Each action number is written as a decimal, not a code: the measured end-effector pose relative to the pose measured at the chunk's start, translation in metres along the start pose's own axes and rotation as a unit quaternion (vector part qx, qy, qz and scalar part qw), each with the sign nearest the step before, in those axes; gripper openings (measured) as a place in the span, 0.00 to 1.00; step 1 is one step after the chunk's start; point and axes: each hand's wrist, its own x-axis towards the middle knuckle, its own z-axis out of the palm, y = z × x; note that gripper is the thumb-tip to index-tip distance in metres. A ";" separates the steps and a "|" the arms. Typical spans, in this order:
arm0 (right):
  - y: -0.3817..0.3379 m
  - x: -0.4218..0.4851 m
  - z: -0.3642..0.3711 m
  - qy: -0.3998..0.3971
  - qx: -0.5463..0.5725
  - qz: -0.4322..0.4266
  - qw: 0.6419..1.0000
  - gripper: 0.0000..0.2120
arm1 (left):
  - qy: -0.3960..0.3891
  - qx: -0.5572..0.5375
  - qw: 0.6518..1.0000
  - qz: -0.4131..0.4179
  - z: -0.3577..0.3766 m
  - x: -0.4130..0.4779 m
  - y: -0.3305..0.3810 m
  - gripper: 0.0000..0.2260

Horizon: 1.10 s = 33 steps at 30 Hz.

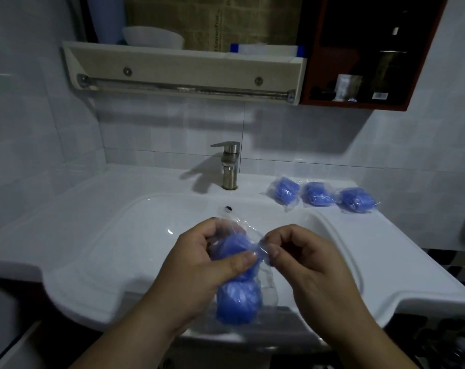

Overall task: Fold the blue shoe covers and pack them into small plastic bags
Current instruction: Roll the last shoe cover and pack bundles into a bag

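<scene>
Three packed bags (284, 191) (318, 194) (355, 198) lie in a row on the far right of the sink surface (106, 209), each clear bag holding a bundle of blue shoe covers. A fourth is in progress near the front, held over the basin. The left hand (199, 265) has its fingers (242, 261) clamped around a small plastic bag (269, 287) with folded blue shoe covers (238, 302) inside it. The right hand (314, 265) pinches the bag's edge on its right side. The bundle looks mostly in, so settling and closing this bag seems to remain. Whether more covers wait cannot be told.
</scene>
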 end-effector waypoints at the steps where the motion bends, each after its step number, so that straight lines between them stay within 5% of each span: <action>1: -0.001 0.000 -0.001 0.003 0.022 0.005 1.000 0.05 | 0.005 0.009 1.000 -0.005 0.000 0.001 0.000 0.15; 9: -0.004 0.003 -0.004 0.076 0.233 0.104 0.964 0.09 | -0.054 0.030 0.998 -0.008 -0.004 0.001 -0.001 0.24; 15: -0.011 -0.001 -0.005 0.110 0.123 0.050 0.985 0.07 | 0.061 -0.072 0.995 0.037 -0.002 0.002 0.007 0.04; 28: -0.019 0.011 0.008 0.168 0.107 0.005 0.980 0.05 | 0.153 -0.035 0.986 0.060 -0.012 0.008 0.012 0.07; 33: -0.009 0.017 0.013 0.131 -0.015 -0.018 0.991 0.07 | 0.177 0.088 0.975 0.098 -0.017 0.010 0.004 0.06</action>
